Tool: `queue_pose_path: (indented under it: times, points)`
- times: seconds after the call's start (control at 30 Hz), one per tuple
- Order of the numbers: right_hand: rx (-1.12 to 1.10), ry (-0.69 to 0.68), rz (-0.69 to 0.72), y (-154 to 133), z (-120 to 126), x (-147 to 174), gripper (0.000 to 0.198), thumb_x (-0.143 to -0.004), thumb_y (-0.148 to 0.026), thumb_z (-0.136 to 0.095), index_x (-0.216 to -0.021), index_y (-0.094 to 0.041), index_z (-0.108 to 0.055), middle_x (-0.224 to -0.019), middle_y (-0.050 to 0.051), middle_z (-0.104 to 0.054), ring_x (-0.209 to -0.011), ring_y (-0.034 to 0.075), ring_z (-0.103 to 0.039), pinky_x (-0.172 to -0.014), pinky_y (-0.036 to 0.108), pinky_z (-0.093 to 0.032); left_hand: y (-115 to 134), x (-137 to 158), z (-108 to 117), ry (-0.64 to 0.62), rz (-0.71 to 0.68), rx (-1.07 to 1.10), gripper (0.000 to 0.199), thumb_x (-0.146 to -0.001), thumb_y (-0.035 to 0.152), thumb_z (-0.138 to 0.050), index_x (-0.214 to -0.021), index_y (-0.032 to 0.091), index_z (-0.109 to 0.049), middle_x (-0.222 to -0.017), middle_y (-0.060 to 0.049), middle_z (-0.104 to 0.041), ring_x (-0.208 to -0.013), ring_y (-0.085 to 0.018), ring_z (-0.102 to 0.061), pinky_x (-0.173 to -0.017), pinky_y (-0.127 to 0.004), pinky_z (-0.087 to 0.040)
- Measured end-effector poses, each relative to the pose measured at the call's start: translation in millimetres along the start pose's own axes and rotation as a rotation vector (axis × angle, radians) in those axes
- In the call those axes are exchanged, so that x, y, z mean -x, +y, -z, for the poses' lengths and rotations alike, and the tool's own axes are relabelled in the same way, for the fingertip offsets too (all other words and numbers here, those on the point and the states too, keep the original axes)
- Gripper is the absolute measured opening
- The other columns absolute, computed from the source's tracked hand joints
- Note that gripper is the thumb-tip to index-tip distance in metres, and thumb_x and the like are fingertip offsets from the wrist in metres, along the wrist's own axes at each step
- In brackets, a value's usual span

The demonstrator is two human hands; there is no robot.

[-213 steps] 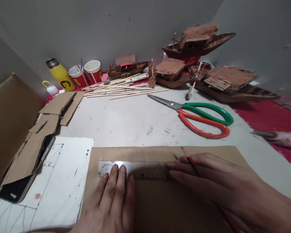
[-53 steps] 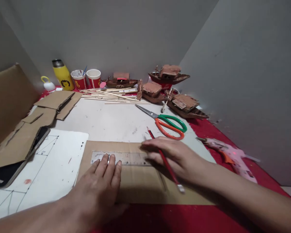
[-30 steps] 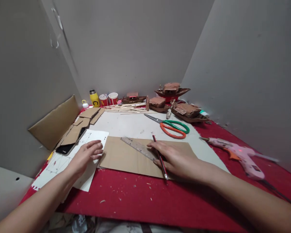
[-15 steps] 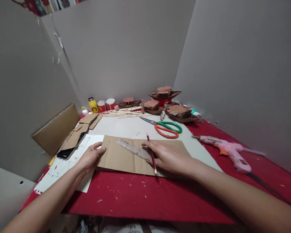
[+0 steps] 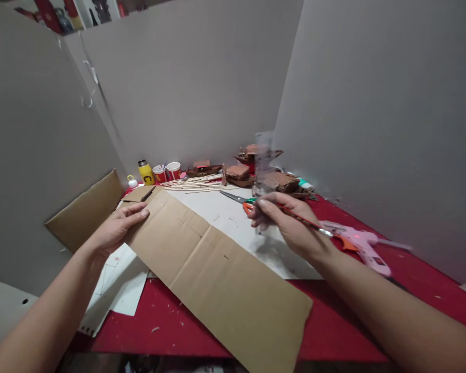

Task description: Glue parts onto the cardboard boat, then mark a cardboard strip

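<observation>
My left hand [image 5: 120, 226] pinches the upper left end of a long cardboard piece [image 5: 221, 274], which is raised and slants down toward the table's front edge. A crease crosses the cardboard, with short dark marks near it. Over the white sheet, my right hand [image 5: 285, 220] is closed on a clear ruler [image 5: 264, 155], blurred and standing upright, and also on a pencil [image 5: 306, 221] that lies back across the hand. Scissors [image 5: 236, 198] with green and orange handles lie behind that hand, partly hidden by it.
A pink glue gun [image 5: 367, 246] lies on the red cloth [image 5: 345, 326] at right. Model boats [image 5: 238, 173], wooden sticks [image 5: 198, 182], paper cups [image 5: 173, 170] and a yellow bottle [image 5: 146, 173] line the back. A drawn-on paper [image 5: 128, 290] lies at left. Grey panels [image 5: 194, 77] enclose the table.
The cardboard has been lifted off the table and turned, its right end swinging toward me. My right hand has raised the ruler and pencil off it.
</observation>
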State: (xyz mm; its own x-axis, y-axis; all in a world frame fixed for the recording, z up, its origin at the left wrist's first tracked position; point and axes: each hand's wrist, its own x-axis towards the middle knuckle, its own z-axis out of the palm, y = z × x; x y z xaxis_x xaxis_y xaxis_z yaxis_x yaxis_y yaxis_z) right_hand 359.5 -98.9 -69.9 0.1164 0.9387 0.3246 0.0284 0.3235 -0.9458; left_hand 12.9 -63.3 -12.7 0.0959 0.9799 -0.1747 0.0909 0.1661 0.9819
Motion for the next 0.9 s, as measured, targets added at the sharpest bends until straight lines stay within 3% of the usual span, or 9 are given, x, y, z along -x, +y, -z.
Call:
queue_pose_path:
  times: [0.23, 0.4, 0.57, 0.73, 0.83, 0.9]
  points:
    - [-0.123, -0.171, -0.172, -1, -23, 19, 0.033, -0.074, -0.048, -0.072, -0.084, -0.019, -0.062, -0.064, -0.002, -0.061, -0.054, 0.012, -0.057, -0.055, 0.026, -0.045, 25, -15, -9, -0.094, -0.075, -0.108, 0.038, -0.066, 0.036, -0.085, -0.099, 0.022, -0.073, -0.083, -0.002, -0.075, -0.066, -0.013, -0.067, -0.056, -0.018, -0.052]
    - [-0.063, -0.191, -0.197, -9, -21, 20, 0.03, -0.065, -0.038, -0.08, -0.083, -0.02, -0.064, -0.074, -0.001, -0.061, -0.065, 0.013, -0.056, -0.059, 0.027, -0.043, 42, -22, -20, -0.056, -0.099, -0.133, 0.033, -0.06, 0.033, -0.087, -0.088, 0.021, -0.075, -0.077, -0.002, -0.075, -0.061, -0.014, -0.067, -0.051, -0.018, -0.052]
    - [-0.123, -0.27, -0.28, -8, -22, 20, 0.029, -0.063, -0.039, -0.079, -0.079, -0.019, -0.064, -0.07, -0.002, -0.057, -0.064, 0.013, -0.052, -0.059, 0.026, -0.04, 48, -32, -29, -0.066, -0.109, -0.119, 0.029, -0.06, 0.029, -0.085, -0.084, 0.019, -0.075, -0.077, -0.004, -0.075, -0.059, -0.016, -0.066, -0.049, -0.02, -0.052]
    - [-0.275, -0.124, -0.276, 3, -23, 20, 0.029, -0.067, -0.04, -0.078, -0.084, -0.023, -0.063, -0.072, -0.004, -0.059, -0.065, 0.014, -0.054, -0.061, 0.026, -0.041, 41, -40, -32, -0.126, -0.142, 0.239, 0.03, -0.076, 0.042, -0.071, -0.092, 0.016, -0.072, -0.082, -0.005, -0.075, -0.064, -0.017, -0.068, -0.055, -0.023, -0.054]
    - [-0.344, -0.005, -0.238, 10, -24, 17, 0.029, -0.068, -0.04, -0.078, -0.086, -0.024, -0.063, -0.079, -0.002, -0.063, -0.07, 0.016, -0.057, -0.064, 0.028, -0.044, 20, -35, -44, -0.263, -0.139, 0.426, 0.031, -0.081, 0.047, -0.066, -0.088, 0.016, -0.069, -0.07, -0.003, -0.071, -0.058, -0.015, -0.066, -0.056, -0.023, -0.054]
    - [-0.385, 0.039, -0.214, 15, -25, 15, 0.03, -0.068, -0.04, -0.079, -0.086, -0.024, -0.062, -0.084, -0.001, -0.066, -0.073, 0.017, -0.06, -0.067, 0.029, -0.045, -1, -27, -59, -0.342, -0.082, 0.428, 0.038, -0.077, 0.049, -0.07, -0.097, 0.017, -0.068, -0.075, -0.004, -0.072, -0.064, -0.016, -0.068, -0.062, -0.025, -0.055]
